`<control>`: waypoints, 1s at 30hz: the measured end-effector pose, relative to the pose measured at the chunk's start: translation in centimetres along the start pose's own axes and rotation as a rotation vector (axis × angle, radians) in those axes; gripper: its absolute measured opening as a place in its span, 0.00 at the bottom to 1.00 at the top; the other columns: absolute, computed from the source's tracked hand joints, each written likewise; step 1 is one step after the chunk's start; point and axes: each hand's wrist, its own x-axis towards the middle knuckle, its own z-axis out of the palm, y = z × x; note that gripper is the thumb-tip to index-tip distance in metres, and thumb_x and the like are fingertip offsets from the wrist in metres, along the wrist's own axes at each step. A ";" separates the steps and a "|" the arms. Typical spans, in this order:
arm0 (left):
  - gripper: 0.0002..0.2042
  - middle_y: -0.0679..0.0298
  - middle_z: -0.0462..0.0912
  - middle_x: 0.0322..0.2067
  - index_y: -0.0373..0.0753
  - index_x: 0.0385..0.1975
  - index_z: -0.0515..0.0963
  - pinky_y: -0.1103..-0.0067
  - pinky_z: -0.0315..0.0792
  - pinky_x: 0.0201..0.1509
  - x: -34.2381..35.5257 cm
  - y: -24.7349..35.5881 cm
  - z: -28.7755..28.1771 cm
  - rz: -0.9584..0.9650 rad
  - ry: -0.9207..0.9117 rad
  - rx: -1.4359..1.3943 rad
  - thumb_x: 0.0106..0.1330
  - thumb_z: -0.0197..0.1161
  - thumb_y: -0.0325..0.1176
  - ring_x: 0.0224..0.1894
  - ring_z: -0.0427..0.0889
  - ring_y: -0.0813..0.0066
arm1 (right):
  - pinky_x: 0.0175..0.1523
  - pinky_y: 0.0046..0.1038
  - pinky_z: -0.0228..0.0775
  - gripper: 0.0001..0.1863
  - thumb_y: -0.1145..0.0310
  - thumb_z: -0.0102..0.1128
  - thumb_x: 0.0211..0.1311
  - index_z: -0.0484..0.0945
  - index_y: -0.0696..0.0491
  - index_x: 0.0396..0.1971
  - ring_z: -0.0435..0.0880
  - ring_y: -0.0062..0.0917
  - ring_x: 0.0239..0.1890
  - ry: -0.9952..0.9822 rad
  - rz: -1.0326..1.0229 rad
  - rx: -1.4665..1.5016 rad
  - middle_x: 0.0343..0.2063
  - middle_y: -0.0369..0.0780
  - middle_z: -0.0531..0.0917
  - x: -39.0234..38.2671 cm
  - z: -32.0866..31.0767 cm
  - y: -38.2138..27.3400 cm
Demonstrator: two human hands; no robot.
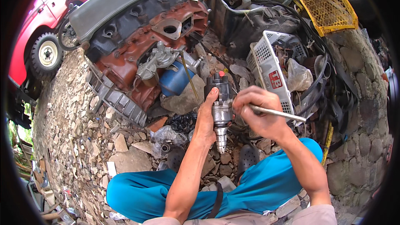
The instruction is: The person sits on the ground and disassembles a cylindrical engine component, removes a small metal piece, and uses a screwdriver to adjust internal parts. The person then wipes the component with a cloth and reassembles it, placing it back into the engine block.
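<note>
My left hand [206, 121] grips an ignition distributor [222, 112], held upright with its black cap and red-tipped top uppermost and a stepped metal shaft below. My right hand [260, 108] is closed round a long silver metal tool [291, 115], whose working end lies at the side of the distributor, mostly hidden by my fingers. Behind them stands a rust-red engine block [137, 75] with a black top, a blue oil filter [173, 84] and a grey metal pump-like fitting [158, 60].
A white plastic crate [273, 91] of parts and a yellow mesh crate [323, 0] stand at the right near a stone wall [354, 150], with black hoses and a dark tank [254, 29]. A red vehicle [27, 46] is at far left. Loose rubble surrounds my crossed legs.
</note>
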 end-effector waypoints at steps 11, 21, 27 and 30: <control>0.24 0.68 0.83 0.28 0.43 0.40 0.78 0.79 0.79 0.26 -0.4 0.3 0.3 -0.058 -0.055 -0.048 0.66 0.56 0.61 0.27 0.83 0.78 | 0.37 0.26 0.79 0.07 0.82 0.57 0.51 0.82 0.60 0.30 0.85 0.26 0.30 0.056 -0.021 0.024 0.33 0.43 0.83 -0.1 1.2 0.3; 0.26 0.64 0.85 0.32 0.41 0.41 0.79 0.76 0.83 0.33 0.0 -0.4 -0.1 -0.092 -0.115 -0.141 0.67 0.55 0.61 0.30 0.86 0.75 | 0.40 0.26 0.79 0.08 0.82 0.56 0.54 0.82 0.60 0.32 0.85 0.24 0.34 0.027 -0.018 -0.017 0.34 0.43 0.83 -0.3 1.1 0.0; 0.28 0.67 0.79 0.23 0.40 0.41 0.76 0.81 0.74 0.18 -0.6 -0.3 2.0 -0.015 0.035 -0.073 0.64 0.59 0.63 0.18 0.80 0.78 | 0.38 0.27 0.78 0.08 0.80 0.57 0.53 0.83 0.60 0.32 0.85 0.26 0.31 -0.049 0.112 0.139 0.33 0.43 0.84 0.0 -1.0 -0.7; 0.27 0.66 0.79 0.24 0.39 0.42 0.75 0.82 0.75 0.19 -0.6 -0.3 1.8 0.036 0.058 0.021 0.64 0.60 0.62 0.19 0.81 0.78 | 0.39 0.26 0.78 0.08 0.82 0.56 0.55 0.82 0.61 0.34 0.85 0.25 0.32 0.158 0.038 0.258 0.35 0.43 0.84 0.0 -0.9 -1.1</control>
